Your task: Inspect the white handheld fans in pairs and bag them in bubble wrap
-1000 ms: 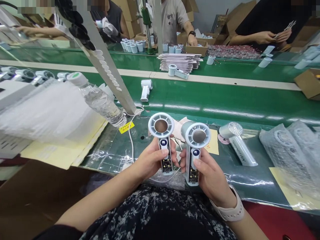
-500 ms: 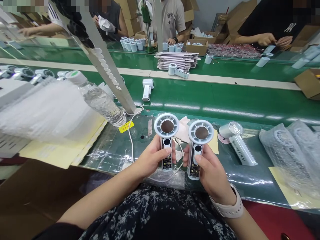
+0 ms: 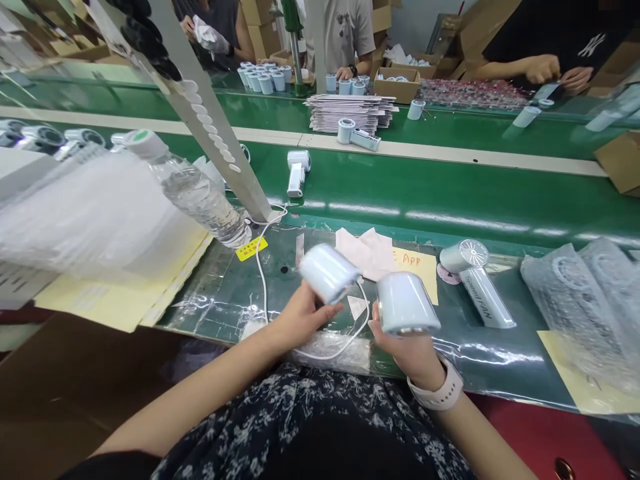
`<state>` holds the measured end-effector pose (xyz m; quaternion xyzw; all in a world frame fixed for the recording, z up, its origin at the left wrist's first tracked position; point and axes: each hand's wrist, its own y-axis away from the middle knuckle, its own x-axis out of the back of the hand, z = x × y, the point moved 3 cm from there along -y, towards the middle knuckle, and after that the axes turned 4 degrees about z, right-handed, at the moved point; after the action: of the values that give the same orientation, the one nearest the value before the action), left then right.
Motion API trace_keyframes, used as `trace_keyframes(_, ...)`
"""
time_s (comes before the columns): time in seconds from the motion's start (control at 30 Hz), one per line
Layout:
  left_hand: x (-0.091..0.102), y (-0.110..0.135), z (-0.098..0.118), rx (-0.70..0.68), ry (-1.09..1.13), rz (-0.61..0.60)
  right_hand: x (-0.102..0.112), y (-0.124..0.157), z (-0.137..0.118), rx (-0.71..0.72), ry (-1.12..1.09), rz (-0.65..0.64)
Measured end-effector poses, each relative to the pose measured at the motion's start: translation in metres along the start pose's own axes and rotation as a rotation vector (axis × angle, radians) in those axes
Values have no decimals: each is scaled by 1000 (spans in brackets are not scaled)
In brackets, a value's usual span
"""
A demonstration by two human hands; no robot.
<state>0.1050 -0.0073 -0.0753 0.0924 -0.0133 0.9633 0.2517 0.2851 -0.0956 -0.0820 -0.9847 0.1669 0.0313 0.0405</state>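
My left hand (image 3: 305, 317) is closed on a pale blue handheld fan (image 3: 330, 272), blurred by motion. The smooth rounded side of its head faces up and hides the handle. A second handheld fan (image 3: 406, 301) is held in my right hand (image 3: 407, 347), its glossy head also toward me and its handle out of sight. Both fans hang above the green bench mat, apart from each other. A white cable (image 3: 345, 347) curves between and below them. To the right lies a silver fan marked Speed FAN (image 3: 477, 283), untouched.
A tilted water bottle (image 3: 200, 197) stands left by a slanted post (image 3: 215, 127). Bubble-wrapped fans (image 3: 575, 300) lie right. Pink paper (image 3: 367, 252) and a yellow note (image 3: 420, 267) sit behind my hands. One fan (image 3: 298, 173) rests on the green conveyor (image 3: 450, 193); several people work beyond.
Both fans have turned from showing their grilles and exposed circuit boards to showing their smooth rounded heads. The paper and the note behind them have come into fuller view.
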Motion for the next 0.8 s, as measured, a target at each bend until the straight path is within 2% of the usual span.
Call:
trace_keyframes(0.07,-3,-1,-11,57,-112,-4,3,-2,11,-39,13,19)
trace_keyframes(0.17,-5,-3,-9,131,-132,28,1,-4,13,-104,-85,-20)
trace_keyframes(0.27,-8,0,7,209,52,-8,-8,-1,6,-276,-338,-95)
trace_keyframes(0.37,-14,5,21,263,298,-140,-14,3,0,-399,-492,-54)
trace_keyframes(0.47,-15,10,30,228,400,-215,-17,5,-6,-430,-579,-2)
trace_keyframes(0.6,-12,13,39,160,390,-250,-16,8,-15,-461,-603,-75)
trace_keyframes(0.8,-7,17,44,182,433,-293,-8,10,-22,-386,-582,-30)
